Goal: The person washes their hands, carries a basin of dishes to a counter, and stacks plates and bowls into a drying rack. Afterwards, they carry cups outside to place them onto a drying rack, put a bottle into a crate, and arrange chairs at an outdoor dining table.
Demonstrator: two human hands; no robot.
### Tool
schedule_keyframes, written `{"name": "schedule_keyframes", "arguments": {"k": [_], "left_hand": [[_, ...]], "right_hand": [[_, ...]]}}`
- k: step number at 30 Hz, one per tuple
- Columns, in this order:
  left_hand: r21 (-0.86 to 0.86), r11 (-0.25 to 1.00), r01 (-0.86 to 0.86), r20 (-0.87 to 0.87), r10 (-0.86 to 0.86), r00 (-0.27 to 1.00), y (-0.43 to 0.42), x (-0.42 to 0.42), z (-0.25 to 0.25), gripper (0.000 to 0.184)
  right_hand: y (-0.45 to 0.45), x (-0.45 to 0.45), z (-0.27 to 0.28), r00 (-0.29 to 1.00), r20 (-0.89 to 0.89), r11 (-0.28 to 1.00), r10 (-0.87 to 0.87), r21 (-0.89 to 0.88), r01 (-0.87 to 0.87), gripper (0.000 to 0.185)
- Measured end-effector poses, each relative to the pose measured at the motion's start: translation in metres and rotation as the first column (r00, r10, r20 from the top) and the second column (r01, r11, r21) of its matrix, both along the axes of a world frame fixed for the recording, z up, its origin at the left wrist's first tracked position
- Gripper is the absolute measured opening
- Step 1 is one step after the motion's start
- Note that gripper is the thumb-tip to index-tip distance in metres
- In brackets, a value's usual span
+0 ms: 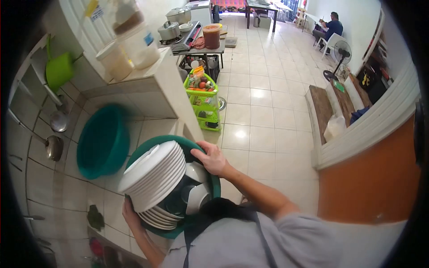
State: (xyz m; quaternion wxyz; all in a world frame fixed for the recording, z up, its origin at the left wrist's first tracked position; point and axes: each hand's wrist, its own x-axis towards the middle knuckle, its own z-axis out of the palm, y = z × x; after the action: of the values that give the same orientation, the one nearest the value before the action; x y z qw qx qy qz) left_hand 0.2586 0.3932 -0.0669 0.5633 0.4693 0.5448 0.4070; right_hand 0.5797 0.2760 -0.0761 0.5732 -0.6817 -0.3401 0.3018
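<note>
A green basin (217, 187) full of dishes is held close against my body, over the edge of the tiled counter. A tilted stack of white plates (154, 172) leans in it, with more white plates (158, 219) below. White bowls or cups (197, 198) sit at its right side, beside dark glassy dishes (176, 201). My right hand (213, 158) is closed on the far right rim, thumb on top. On the opposite side my left hand (129, 215) grips the basin's edge beside the plates; its fingers are partly hidden.
Another green basin (103, 143) stands on the counter at left. Ladles (54, 147) and a light green pot (59, 71) hang on the wall. Past the partition are a green vegetable rack (203, 105) and a stove (183, 42). Wooden steps (324, 109), a fan (342, 53) and a seated person (333, 27) are right.
</note>
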Motion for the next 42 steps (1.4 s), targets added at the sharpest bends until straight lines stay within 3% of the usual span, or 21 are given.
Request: {"name": "schedule_keyframes", "arguments": {"k": [2,6,10,14,18,21,23,25,26,29,30,33,38,40,42], "left_hand": [[-0.026,0.999,0.035,0.121,-0.032,0.992,-0.003,0.059,-0.008,0.043],[0.01,0.987,0.159,0.079,-0.16,0.984,-0.015,0.178,-0.025,0.049],[-0.089,0.961,0.261,0.116,-0.25,0.961,-0.011,0.306,-0.03,0.043],[0.025,0.946,0.324,0.163,-0.324,0.932,0.023,0.43,-0.078,0.035],[-0.014,0.922,0.386,0.241,-0.372,0.896,0.046,0.577,-0.081,0.036],[0.078,0.869,0.489,0.136,-0.495,0.858,0.088,0.695,-0.111,0.035],[0.122,0.858,0.499,0.134,-0.512,0.848,0.098,0.768,-0.099,0.034],[0.087,0.816,0.571,-0.057,-0.568,0.821,0.097,0.844,-0.066,0.033],[0.121,0.815,0.567,0.059,-0.576,0.815,0.096,0.887,-0.054,0.035],[0.12,0.773,0.623,0.0,-0.627,0.779,0.123,1.005,-0.064,0.037],[0.104,0.784,0.613,0.097,-0.621,0.778,0.127,1.04,-0.074,0.037],[0.037,0.749,0.662,0.17,-0.657,0.734,0.139,1.159,-0.079,0.036],[0.054,0.747,0.662,-0.056,-0.66,0.749,0.169,1.34,-0.06,0.035],[0.042,0.753,0.657,0.029,-0.658,0.753,0.187,1.407,-0.067,0.035],[0.002,0.778,0.628,0.139,-0.622,0.77,0.211,1.477,-0.063,0.035]], "right_hand": [[-0.019,0.057,0.0,0.997,0.052,0.998,-0.062,0.027,0.06,0.039],[-0.059,0.172,-0.009,0.988,0.038,0.987,-0.152,0.052,0.149,0.037],[-0.083,0.279,-0.02,0.965,-0.029,0.964,-0.261,0.047,0.262,0.033],[-0.09,0.394,-0.025,0.945,-0.029,0.945,-0.327,0.02,0.327,0.033],[-0.083,0.515,-0.03,0.919,-0.054,0.918,-0.39,0.049,0.393,0.037],[-0.077,0.615,-0.033,0.885,-0.017,0.885,-0.466,-0.013,0.466,0.035],[-0.082,0.668,-0.037,0.842,0.041,0.843,-0.538,0.019,0.537,0.034],[-0.087,0.723,-0.023,0.814,-0.029,0.814,-0.58,0.012,0.581,0.033],[-0.085,0.752,-0.021,0.785,-0.107,0.789,-0.61,0.005,0.614,0.033],[-0.078,0.849,-0.038,0.737,-0.145,0.741,-0.66,0.04,0.671,0.032],[-0.076,0.873,-0.036,0.704,-0.159,0.71,-0.692,0.029,0.704,0.031],[-0.064,0.979,-0.023,0.703,-0.081,0.705,-0.706,0.013,0.709,0.03],[-0.026,1.162,-0.021,0.696,-0.016,0.695,-0.718,0.043,0.718,0.032],[-0.012,1.235,-0.024,0.696,0.002,0.695,-0.718,-0.061,0.717,0.033],[0.016,1.312,-0.021,0.715,-0.076,0.718,-0.695,-0.017,0.696,0.033]]}}
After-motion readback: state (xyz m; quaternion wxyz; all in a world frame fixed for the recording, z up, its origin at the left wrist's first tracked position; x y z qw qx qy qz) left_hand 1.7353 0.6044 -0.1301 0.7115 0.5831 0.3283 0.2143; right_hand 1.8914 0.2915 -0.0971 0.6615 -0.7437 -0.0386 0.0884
